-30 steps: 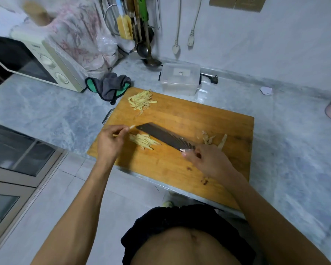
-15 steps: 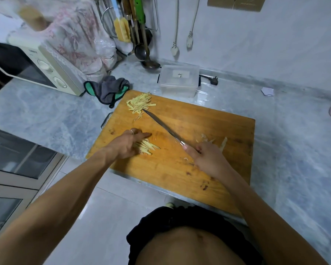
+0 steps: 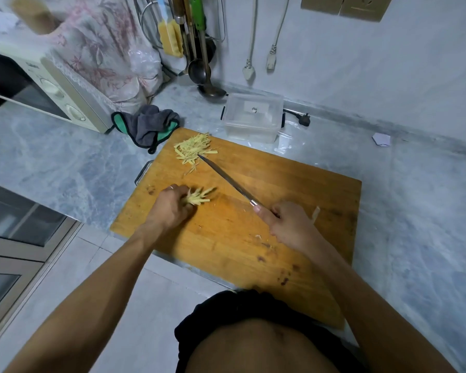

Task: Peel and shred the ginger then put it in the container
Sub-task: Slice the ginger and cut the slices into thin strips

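On the wooden cutting board my left hand pinches a small bunch of ginger shreds near the board's left side. A bigger pile of ginger shreds lies at the board's far left corner. My right hand grips the handle of a knife; its blade stands on edge, tip touching the far pile. A ginger peel scrap lies just right of my right hand. The clear plastic container stands behind the board, and I see nothing inside it.
A grey-green cloth lies left of the board's far corner, next to a cream microwave. Ladles and utensils hang at the wall. A black plug lies behind the container. The counter's front edge runs under the board.
The knife turned from lying flat to standing on edge and swung toward the far pile. My left hand came down on the near shreds and gathered them into a pinch.
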Tool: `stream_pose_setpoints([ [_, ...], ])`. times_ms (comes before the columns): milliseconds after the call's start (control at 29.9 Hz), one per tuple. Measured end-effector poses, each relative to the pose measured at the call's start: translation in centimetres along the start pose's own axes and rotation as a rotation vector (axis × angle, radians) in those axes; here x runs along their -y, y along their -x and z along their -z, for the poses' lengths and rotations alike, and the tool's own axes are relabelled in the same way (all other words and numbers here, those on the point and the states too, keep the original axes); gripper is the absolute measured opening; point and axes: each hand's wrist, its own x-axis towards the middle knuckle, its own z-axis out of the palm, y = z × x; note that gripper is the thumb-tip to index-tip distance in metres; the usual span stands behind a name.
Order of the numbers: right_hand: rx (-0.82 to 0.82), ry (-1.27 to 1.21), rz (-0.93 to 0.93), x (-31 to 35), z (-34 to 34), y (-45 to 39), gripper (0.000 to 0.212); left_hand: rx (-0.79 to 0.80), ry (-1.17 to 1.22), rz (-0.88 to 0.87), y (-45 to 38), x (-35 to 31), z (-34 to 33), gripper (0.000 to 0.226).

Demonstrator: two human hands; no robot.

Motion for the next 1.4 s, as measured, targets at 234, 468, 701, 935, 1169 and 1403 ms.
stream_pose_setpoints([
  [234,-0.004,-0.035,-0.002,1.0,1.2,-1.6,0.063,-0.083,0.067,0.04,-4.1,-0.5,2.8,0.02],
  [468,-0.053,-0.057,-0.002,2.1,2.3,-2.8,0.062,-0.17,-0.054,-0.033,-10.0,-1.8,5.2,0.018],
  [701,-0.029,-0.059,-0.018,2.1,2.7,-3.2,0.058,-0.063,-0.152,0.062,-11.3,-1.7,5.0,0.029],
  [935,-0.018,-0.061,-0.039,1.9,2.9,-3.5,0.057,-0.09,0.008,0.118,-13.5,-0.2,5.3,0.017],
  [1169,-0.032,-0.08,-0.027,1.6,2.9,-3.6,0.058,0.178,-0.057,0.184,-16.4,-0.9,4.0,0.071],
  [1403,-0.02,-0.058,-0.055,1.4,2.5,-3.1,0.056,0.124,-0.033,-0.031,-12.7,-0.6,3.0,0.055],
])
